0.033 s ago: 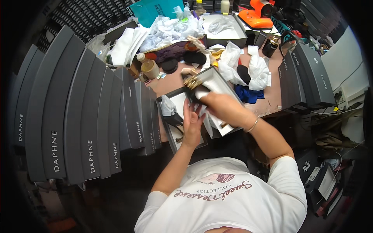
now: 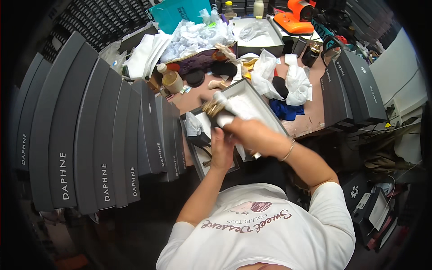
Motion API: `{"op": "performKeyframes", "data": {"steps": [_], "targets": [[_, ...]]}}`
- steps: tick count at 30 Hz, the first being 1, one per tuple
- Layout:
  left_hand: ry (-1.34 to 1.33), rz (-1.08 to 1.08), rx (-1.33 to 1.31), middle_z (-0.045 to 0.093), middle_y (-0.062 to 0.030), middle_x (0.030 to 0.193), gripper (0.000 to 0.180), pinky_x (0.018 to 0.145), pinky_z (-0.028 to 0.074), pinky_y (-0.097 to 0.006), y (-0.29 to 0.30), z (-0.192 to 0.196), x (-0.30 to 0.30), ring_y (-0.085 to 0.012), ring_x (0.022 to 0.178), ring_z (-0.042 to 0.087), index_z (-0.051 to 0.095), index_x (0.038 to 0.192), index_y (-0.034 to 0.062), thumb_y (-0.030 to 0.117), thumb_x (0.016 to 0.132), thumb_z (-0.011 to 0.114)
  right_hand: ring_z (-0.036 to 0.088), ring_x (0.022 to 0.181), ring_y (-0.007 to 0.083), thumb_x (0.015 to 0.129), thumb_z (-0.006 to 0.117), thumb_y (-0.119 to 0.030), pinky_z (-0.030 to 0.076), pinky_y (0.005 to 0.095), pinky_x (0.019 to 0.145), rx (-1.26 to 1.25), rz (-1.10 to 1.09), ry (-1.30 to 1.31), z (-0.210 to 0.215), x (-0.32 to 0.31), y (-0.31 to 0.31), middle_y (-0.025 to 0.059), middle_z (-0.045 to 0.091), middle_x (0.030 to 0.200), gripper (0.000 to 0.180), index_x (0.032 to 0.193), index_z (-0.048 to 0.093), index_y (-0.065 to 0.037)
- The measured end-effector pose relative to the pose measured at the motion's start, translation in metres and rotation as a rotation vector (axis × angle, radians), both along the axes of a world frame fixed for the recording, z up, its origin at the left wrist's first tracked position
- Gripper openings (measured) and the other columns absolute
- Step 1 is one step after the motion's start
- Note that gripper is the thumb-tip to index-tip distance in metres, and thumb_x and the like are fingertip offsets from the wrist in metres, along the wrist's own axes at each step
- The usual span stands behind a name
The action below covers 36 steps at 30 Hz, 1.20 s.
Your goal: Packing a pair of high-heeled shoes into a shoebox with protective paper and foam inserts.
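Observation:
Above two open shoe boxes, both my hands are closed around a black shoe [image 2: 219,119] with gold decoration, blurred by motion. My left hand [image 2: 221,150] supports it from below with the fingers pointing up. From the right, my right hand [image 2: 254,134] wraps over it, hiding much of the shoe; something white shows beside the fingers. Under my left hand lies the left box [image 2: 183,123], which holds another dark shoe [image 2: 200,140] and a wad of white paper [image 2: 194,124]. The second box [image 2: 275,114], with white paper inside, rests tilted under my right hand.
A row of dark grey shoe boxes [image 2: 63,135] stands close on the left, and more boxes [image 2: 355,90] stand at the right. Behind lie crumpled white tissue [image 2: 198,40], a glue-like bottle [image 2: 170,80], blue cloth [image 2: 288,110] and an orange device [image 2: 292,24].
The shoe has moved a little to the left and down, tilting in my grip. My right hand has shifted slightly left and down with it; my left hand has barely moved.

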<state>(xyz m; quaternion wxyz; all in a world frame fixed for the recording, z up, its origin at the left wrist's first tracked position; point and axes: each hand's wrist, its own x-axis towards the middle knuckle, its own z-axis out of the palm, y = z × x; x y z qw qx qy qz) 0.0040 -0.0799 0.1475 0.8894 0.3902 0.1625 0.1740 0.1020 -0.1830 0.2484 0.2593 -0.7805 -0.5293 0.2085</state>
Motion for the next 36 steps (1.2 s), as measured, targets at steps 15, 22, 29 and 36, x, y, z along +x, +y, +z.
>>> {"op": "performKeyframes", "data": {"steps": [15,22,29,36], "targets": [[0.123,-0.581,-0.458,0.046,-0.0297,0.129,0.090,0.070,0.060,-0.044,0.016,-0.006,-0.124,-0.0417,0.105,0.059,0.026,0.144,0.0039,0.071,0.085,0.039,0.066,0.075,0.0348,0.085,0.048,-0.008,0.054,0.0437,0.063,-0.241,-0.499,-0.480,-0.221,0.087,-0.012,0.0182,0.063,0.087,0.015,0.097,0.055,-0.002],[0.158,-0.463,-0.403,0.048,-0.0162,0.134,0.075,0.103,0.039,-0.036,-0.006,-0.016,-0.130,-0.0230,0.121,0.049,0.033,0.139,-0.0022,0.058,0.095,0.036,0.060,0.066,0.0283,0.079,0.061,-0.012,0.048,0.0385,0.062,0.330,-0.525,-0.249,-0.135,0.068,-0.026,0.0157,0.061,0.078,0.013,0.085,0.057,0.000],[0.115,-0.560,-0.279,0.042,-0.0140,0.139,0.070,0.106,0.034,-0.032,0.003,0.011,-0.120,-0.0193,0.125,0.045,0.020,0.145,-0.0016,0.050,0.099,0.031,0.048,0.068,0.0133,0.080,0.059,-0.006,0.045,0.0288,0.066,0.314,-0.130,0.331,-0.030,0.004,-0.042,0.0112,0.054,0.073,0.016,0.092,0.052,0.003],[0.307,-0.440,-0.153,0.029,-0.0205,0.145,0.080,0.111,0.022,-0.030,-0.012,-0.007,-0.126,-0.0221,0.135,0.031,0.008,0.148,0.0002,0.045,0.096,0.048,0.052,0.086,0.0048,0.090,0.058,-0.005,0.044,0.0224,0.080,0.182,-0.058,1.147,-0.059,-0.038,-0.062,-0.0013,0.061,0.089,0.015,0.104,0.059,0.001]]}}
